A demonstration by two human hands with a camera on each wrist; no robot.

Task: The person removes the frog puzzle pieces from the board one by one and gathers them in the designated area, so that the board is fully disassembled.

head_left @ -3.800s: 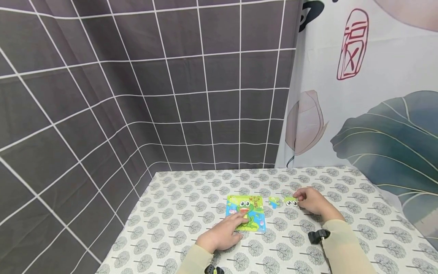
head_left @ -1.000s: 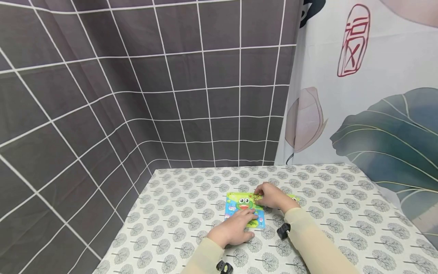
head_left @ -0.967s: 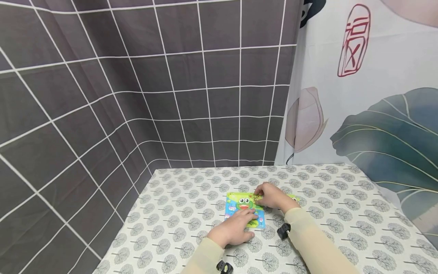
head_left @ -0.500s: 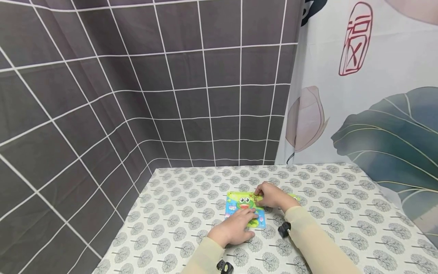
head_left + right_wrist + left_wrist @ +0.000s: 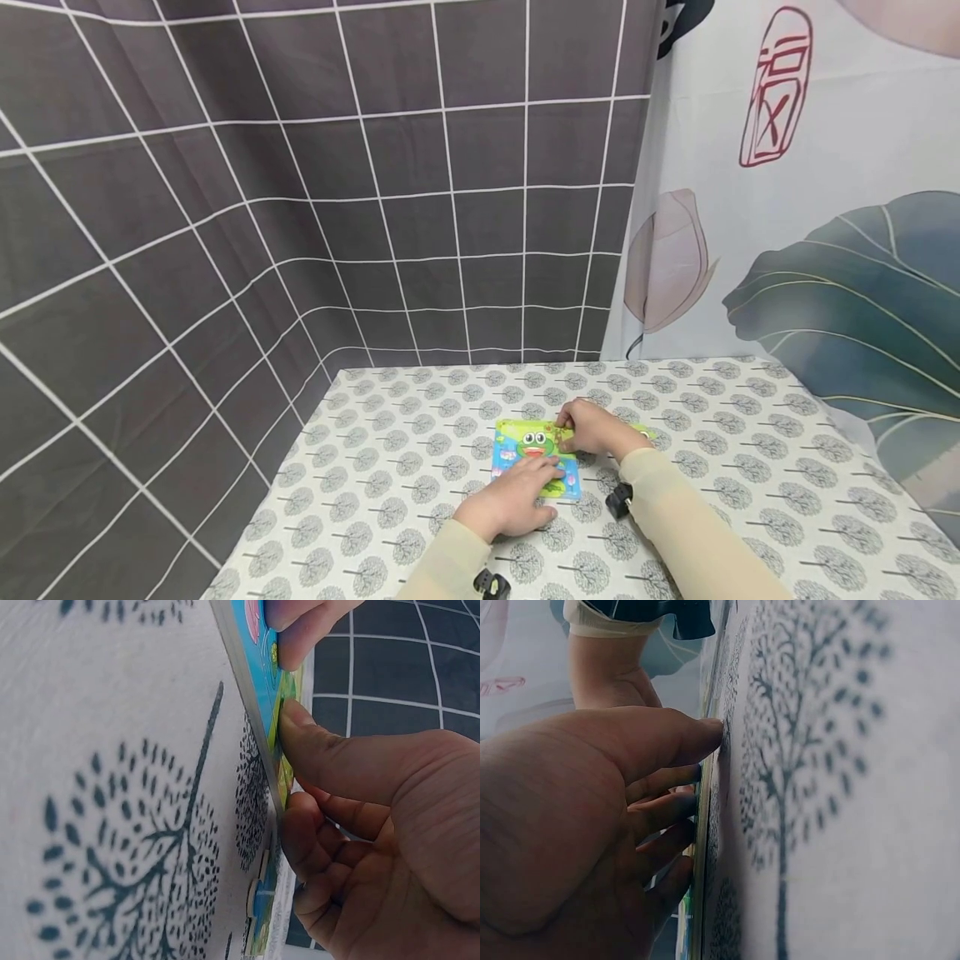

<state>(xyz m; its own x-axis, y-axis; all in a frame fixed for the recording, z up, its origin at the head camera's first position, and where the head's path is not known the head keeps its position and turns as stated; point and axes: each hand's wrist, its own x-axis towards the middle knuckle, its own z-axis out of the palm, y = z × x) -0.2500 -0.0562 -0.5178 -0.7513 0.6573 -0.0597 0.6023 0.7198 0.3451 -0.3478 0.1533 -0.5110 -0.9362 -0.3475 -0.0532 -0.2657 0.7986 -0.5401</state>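
Note:
A square frog jigsaw puzzle (image 5: 508, 452), blue and green with a red-mouthed frog, lies flat on the table. My left hand (image 5: 510, 500) rests on its lower part with fingers extended, covering the frog's body. At the upper right corner of the puzzle, my right hand (image 5: 594, 430) pinches the edge. In the right wrist view the right thumb (image 5: 330, 754) is on the picture side and the curled forefinger (image 5: 300, 825) sits at the rim. Beyond the right hand, a green puzzle piece with eyes (image 5: 645, 432) shows partly.
A blue and green loose piece (image 5: 262, 904) lies on the table beside the puzzle in the right wrist view. The tablecloth (image 5: 405, 467) has a grey tree print. Dark checked curtain (image 5: 420, 208) and a white floral curtain (image 5: 690, 125) hang behind.
From beside the eye piece, the right hand has moved left to the puzzle's upper right corner. The left hand has shifted slightly right on the puzzle. Over the last second both hands stay nearly still.

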